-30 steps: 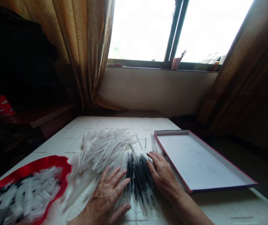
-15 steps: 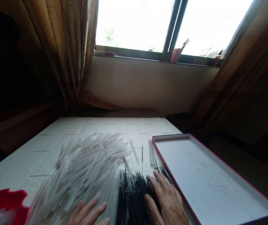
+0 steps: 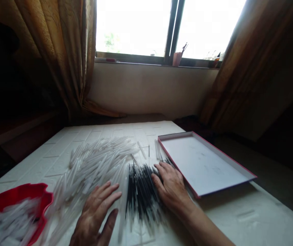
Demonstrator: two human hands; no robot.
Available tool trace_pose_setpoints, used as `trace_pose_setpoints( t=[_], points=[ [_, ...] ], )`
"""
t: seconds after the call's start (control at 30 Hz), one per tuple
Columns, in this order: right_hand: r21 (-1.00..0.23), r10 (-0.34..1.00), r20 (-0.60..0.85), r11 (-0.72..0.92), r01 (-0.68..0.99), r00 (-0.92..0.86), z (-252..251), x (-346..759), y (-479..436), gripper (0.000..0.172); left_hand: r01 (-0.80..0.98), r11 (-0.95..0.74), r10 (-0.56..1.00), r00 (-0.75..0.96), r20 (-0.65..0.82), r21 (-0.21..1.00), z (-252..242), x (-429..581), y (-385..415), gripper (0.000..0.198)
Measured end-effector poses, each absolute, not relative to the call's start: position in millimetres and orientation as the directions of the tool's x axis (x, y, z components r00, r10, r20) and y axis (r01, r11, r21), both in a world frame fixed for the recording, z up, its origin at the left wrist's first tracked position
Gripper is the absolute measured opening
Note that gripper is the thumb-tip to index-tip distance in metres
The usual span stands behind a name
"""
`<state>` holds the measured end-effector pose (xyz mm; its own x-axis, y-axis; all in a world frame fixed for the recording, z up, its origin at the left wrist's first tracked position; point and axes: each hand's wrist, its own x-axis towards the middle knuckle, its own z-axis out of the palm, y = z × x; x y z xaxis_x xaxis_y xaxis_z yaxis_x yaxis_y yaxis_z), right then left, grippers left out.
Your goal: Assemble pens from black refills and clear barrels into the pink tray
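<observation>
The right hand [image 3: 172,188] lies flat with its grip open and nothing held. The fingers are spread, and their tips and inner edge press against the right flank of the black rods [image 3: 140,191]. This dark bundle sits on the bench [image 3: 241,218] in front of the person, between the two hands. The left hand [image 3: 95,215] is likewise open, palm down and holding nothing. It rests on the fringe of the clear tubes [image 3: 95,164], its fingertips pointing at the bundle's left flank. Compared with a second ago this hand has drawn a little leftward, so that a strip of clear tubes now shows between it and the rods, while the right hand keeps its contact. The rods are blurred at their near ends, so their exact lie there cannot be judged; the bundle is now bounded firmly on one side only. Half a second ago the left hand was largely out of frame, and the view has since dropped back to take in both hands. Outward, a few loose tubes [image 3: 158,153] lie just beyond the right fingertips. The pink-rimmed box lid [image 3: 208,167] stands just beside the right hand — little room on that side. The red tray [image 3: 21,194], filled with pale pieces, sits near the left hand at the bench's near-left edge. Open bench remains beyond the piles toward the wall, and at the near right.
</observation>
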<state>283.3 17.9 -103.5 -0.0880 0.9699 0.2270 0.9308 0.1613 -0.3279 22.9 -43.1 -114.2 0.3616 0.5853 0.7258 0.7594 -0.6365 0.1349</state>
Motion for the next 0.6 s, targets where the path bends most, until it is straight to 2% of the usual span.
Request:
trace_pose_setpoints(
  t=[0.17, 0.43, 0.6],
  points=[
    [-0.354, 0.969, 0.244, 0.134, 0.926, -0.047, -91.7, 277.8, 14.5, 0.038, 0.723, -0.680, 0.534, 0.377, 0.757, 0.119, -108.5, 29.4, -47.0, 0.034],
    [-0.352, 0.961, 0.275, 0.137, 0.926, -0.037, -105.4, 279.3, 18.1, 0.039, 0.733, -0.676, 0.527, 0.417, 0.741, 0.069, -114.1, 16.9, -39.6, 0.034],
    [-0.321, 0.953, 0.268, 0.226, 0.920, -0.140, -125.9, 291.7, 21.2, 0.043, 0.738, -0.670, 0.547, 0.417, 0.726, 0.081, -130.0, 5.4, -27.3, 0.030]
  ],
)
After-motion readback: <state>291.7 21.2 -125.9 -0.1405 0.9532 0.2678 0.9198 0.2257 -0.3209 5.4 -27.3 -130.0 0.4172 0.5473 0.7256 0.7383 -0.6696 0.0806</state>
